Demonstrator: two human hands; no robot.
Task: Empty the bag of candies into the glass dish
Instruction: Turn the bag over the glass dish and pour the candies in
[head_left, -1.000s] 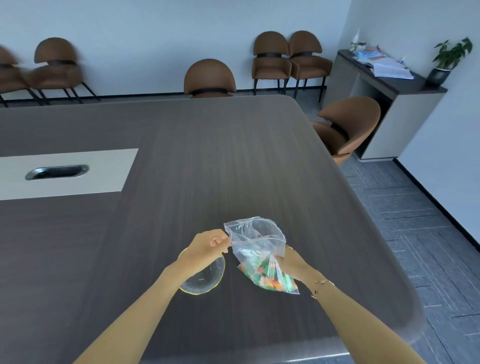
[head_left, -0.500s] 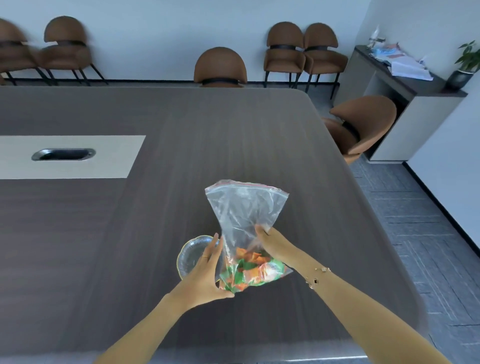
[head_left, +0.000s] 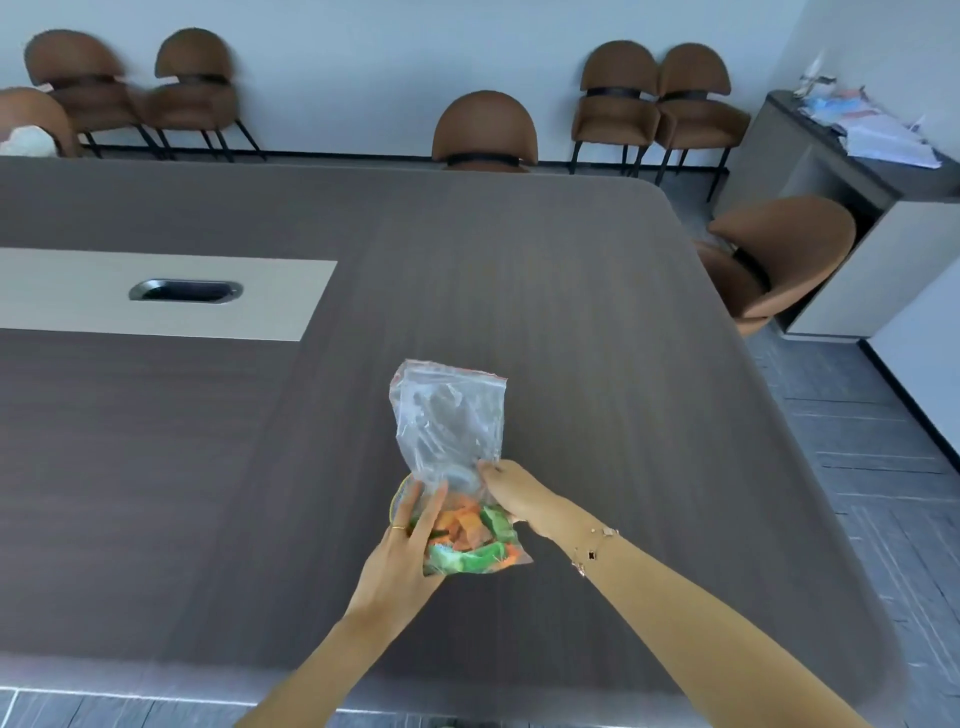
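A clear zip bag (head_left: 449, 421) stands upright above the dark table (head_left: 571, 338), its red-striped mouth pointing away from me. Orange and green candies (head_left: 467, 540) fill its lower end. My left hand (head_left: 405, 561) cups the candy end from the left and underneath. My right hand (head_left: 511, 496) pinches the bag at its middle from the right. The glass dish (head_left: 399, 499) lies directly behind and under the bag; only a sliver of its yellowish rim shows past my left fingers.
A pale inset panel with a metal cable slot (head_left: 185, 291) sits at the table's left. Brown chairs (head_left: 485, 132) line the far wall, another (head_left: 774, 260) stands at the right edge. A side cabinet with papers (head_left: 857, 130) is at the far right.
The bag has shifted left over the dish, which is now almost hidden. My left hand has slid further under the candy end. The view has tilted slightly.
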